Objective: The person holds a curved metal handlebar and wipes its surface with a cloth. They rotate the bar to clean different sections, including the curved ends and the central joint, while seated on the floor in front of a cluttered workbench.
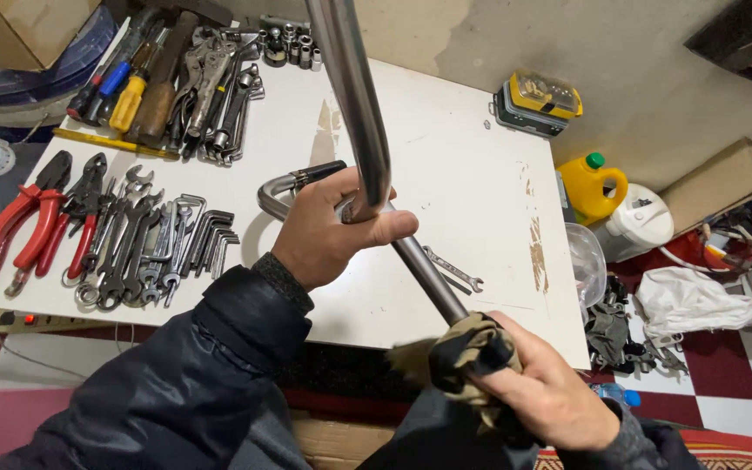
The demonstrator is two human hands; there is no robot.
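Head view: left hand [328, 228] grips metal tube [360, 113]; right hand [543, 390] (cloth [467, 348]).

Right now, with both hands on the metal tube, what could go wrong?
1. The left hand steadies the long metal tube alone; if it slips, the tube could swing into the wrenches.
2. The right hand grips through a camouflage cloth, which may slide on the smooth metal.
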